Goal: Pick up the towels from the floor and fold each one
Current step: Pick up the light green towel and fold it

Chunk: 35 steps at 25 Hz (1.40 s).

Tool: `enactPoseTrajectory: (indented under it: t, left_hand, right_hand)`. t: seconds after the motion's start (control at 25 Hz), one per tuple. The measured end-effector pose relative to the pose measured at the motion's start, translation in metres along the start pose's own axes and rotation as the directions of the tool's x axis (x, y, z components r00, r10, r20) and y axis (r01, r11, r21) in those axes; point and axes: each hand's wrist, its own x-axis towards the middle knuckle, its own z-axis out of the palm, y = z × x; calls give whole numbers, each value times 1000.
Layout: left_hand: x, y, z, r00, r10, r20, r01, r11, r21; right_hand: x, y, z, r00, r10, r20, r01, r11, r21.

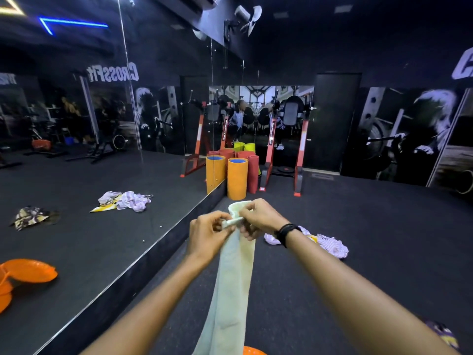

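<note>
Both hands up at chest height over the dark floor (pixel 358 226), near the mirror wall (pixel 102 226) base. Left hand (pixel 207 233) and right hand (pixel 258 219) are each pinching the top edge of the pale green towel (pixel 230 278), fingers curled tight on a bunched corner. Towel hangs straight down btw the forearms as a narrow strip, already doubled lengthwise by the look of it.

Risks:
- Grips sit v. close together, almost touching. If one pinch lets go, the layers likely slide apart and the fold is lost.
- Lower end may drag on the floor and skew the next fold; can't confirm, see below.
- Purple striped towel (pixel 330 245) lies crumpled on the floor just right of the hands, partly behind the right wrist. Stepping fwd could catch it.

Hard to see:
- Towel's bottom end cut off by the frame edge, so length and floor contact unknown.
- Exact layer count at the pinch unclear, fingers cover it.
- Orange object (pixel 252 351) at bottom edge and a purple thing (pixel 441 334) at bottom-right corner are both cropped, no ID.
- Cloth heaps at left are mirror reflections; one patterned heap (pixel 29 217) has no real counterpart in view.
</note>
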Motion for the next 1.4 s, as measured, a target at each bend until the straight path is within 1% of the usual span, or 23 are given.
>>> enactPoseTrajectory:
  t: [0.08, 0.12, 0.16, 0.24, 0.28, 0.32, 0.4, 0.48, 0.56, 0.64, 0.76, 0.8, 0.84, 0.92, 0.96, 1.0, 1.04, 1.08, 1.12, 1.2, 1.28, 1.32, 1.4]
  left_hand:
    - [13, -9, -16, 998, -47, -30, 46, 999, -29]
    - [19, -15, -26, 996, -75, -38, 73, 996, -58]
    - [24, -22, -37, 993, -108, -39, 105, 990, -91]
    - [32, -33, -55, 986, -162, -27, 156, 974, -165]
    - [33, -35, -60, 983, -184, -22, 176, 962, -208]
    - [34, -32, -63, 976, -214, -26, 201, 945, -260]
    - [38, -29, -68, 956, -293, -36, 253, 878, -407]
    - [41, -29, -74, 943, -331, -34, 266, 812, -519]
    - [40, -32, -79, 943, -333, -28, 259, 782, -567]
    - [38, -36, -82, 938, -347, 11, 298, 789, -537]
    - [34, -40, -85, 890, -413, 192, 455, 794, -402]
    - [36, -40, -85, 883, -415, 221, 469, 808, -357]
    - [40, -36, -84, 893, -403, 200, 450, 819, -357]
    - [49, -27, -82, 944, -322, 74, 315, 812, -492]
    - [54, -25, -80, 961, -268, 61, 259, 807, -531]
    - [55, -22, -78, 964, -225, 140, 265, 825, -499]
    - [51, -24, -74, 931, -227, 287, 328, 866, -379]
    - [43, -31, -71, 867, -274, 416, 396, 886, -240]
    - [35, -42, -70, 804, -335, 491, 444, 888, -121]
    - [25, -57, -68, 708, -456, 539, 561, 827, -36]
    - [25, -56, -65, 659, -514, 549, 644, 763, -60]
    - [29, -52, -63, 666, -519, 536, 667, 736, -117]
    - [42, -42, -59, 737, -473, 483, 654, 680, -332]
  right_hand:
    - [-4, 6, -15, 995, -34, 88, 55, 967, -248]
    - [-1, 14, -24, 993, -50, 106, 88, 919, -385]
    - [5, 25, -34, 989, -75, 126, 126, 874, -469]
    - [13, 43, -49, 966, -190, 175, 252, 836, -487]
    - [15, 48, -53, 956, -241, 169, 291, 853, -432]
    - [13, 48, -54, 948, -287, 135, 316, 893, -319]
    - [11, 40, -52, 939, -339, 49, 341, 940, -24]
    - [12, 34, -49, 937, -350, 21, 338, 917, 210]
    - [14, 34, -47, 941, -338, 23, 315, 898, 306]
    - [14, 36, -49, 948, -308, 78, 269, 909, 319]
    - [3, 39, -49, 952, -234, 200, 186, 955, 232]
    - [1, 37, -52, 947, -228, 228, 181, 961, 208]
    - [1, 31, -57, 945, -230, 231, 178, 958, 224]
    - [8, 17, -69, 954, -271, 130, 195, 886, 420]
    - [13, 11, -74, 955, -282, 96, 196, 836, 512]
    - [13, 9, -74, 952, -278, 126, 179, 844, 505]
    - [10, 12, -69, 946, -247, 211, 149, 907, 393]
    - [7, 24, -59, 940, -183, 289, 101, 956, 275]
    - [7, 42, -47, 936, -130, 327, 60, 975, 216]
    - [2, 68, -32, 946, -53, 320, -23, 973, 228]
    - [1, 73, -31, 957, -15, 291, -74, 953, 293]
    - [4, 70, -36, 961, -15, 276, -83, 937, 339]
    - [10, 54, -51, 970, -69, 232, -53, 876, 479]
